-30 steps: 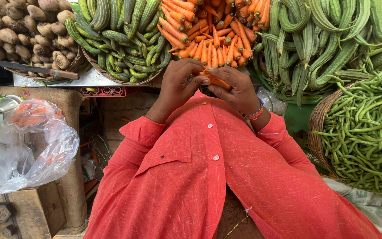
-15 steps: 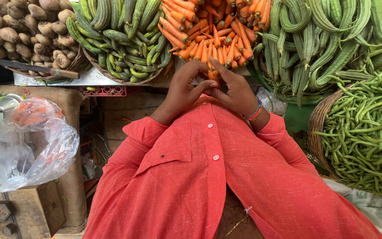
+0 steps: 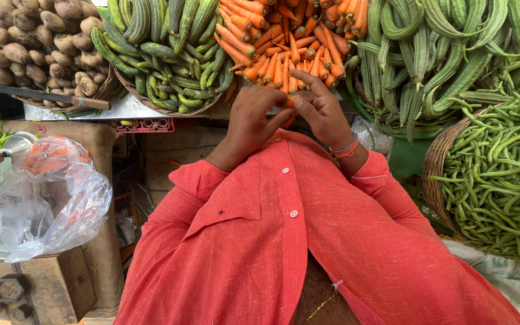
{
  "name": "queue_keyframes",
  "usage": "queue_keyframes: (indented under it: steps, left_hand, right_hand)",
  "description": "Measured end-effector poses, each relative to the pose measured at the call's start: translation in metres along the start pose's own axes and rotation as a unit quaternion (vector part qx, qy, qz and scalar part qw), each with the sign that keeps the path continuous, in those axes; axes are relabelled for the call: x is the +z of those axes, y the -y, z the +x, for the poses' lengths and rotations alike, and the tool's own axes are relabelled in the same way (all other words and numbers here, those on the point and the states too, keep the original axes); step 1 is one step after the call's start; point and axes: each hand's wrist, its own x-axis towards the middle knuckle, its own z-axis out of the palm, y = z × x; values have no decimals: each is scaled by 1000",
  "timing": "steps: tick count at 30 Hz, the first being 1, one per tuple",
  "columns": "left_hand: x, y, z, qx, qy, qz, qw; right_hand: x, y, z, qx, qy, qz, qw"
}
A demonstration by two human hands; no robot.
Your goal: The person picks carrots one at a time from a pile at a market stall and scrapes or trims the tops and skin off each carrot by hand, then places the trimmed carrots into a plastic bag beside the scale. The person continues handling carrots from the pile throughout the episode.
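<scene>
Both hands together at near edge of carrot pile (image 3: 284,42): left hand (image 3: 254,117) and right hand (image 3: 323,111) pinch one carrot (image 3: 288,103) between fingertips. Cucumbers (image 3: 164,54) crowd left, green beans (image 3: 501,174) right. Clear plastic bag (image 3: 43,198) far left.

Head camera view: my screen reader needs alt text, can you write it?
Left hand and right hand meet around a carrot at the edge of a carrot pile, with cucumbers on one side and green beans on the other.
</scene>
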Motion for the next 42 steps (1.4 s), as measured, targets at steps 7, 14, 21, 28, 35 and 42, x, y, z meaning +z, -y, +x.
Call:
queue_keyframes:
  steps: [7,14,21,28,35,42]
  left_hand:
    - [-1,-4,1,11,16,-15,1000]
    - [3,5,-7,-62,18,-55,996]
    - [9,13,-14,-225,-2,-281,933]
    - [2,12,-10,-234,-26,-424,874]
    - [-34,9,-7,-53,25,-147,987]
    - [-40,7,-1,13,106,-4,994]
  right_hand:
    - [4,0,7,30,-56,28,998]
    - [2,-5,4,24,-79,33,996]
    - [3,4,1,2,-24,33,999]
    - [16,25,-6,-75,-24,-207,975]
    - [9,40,-12,-190,-17,-387,902]
    - [5,46,-12,-203,12,-405,892]
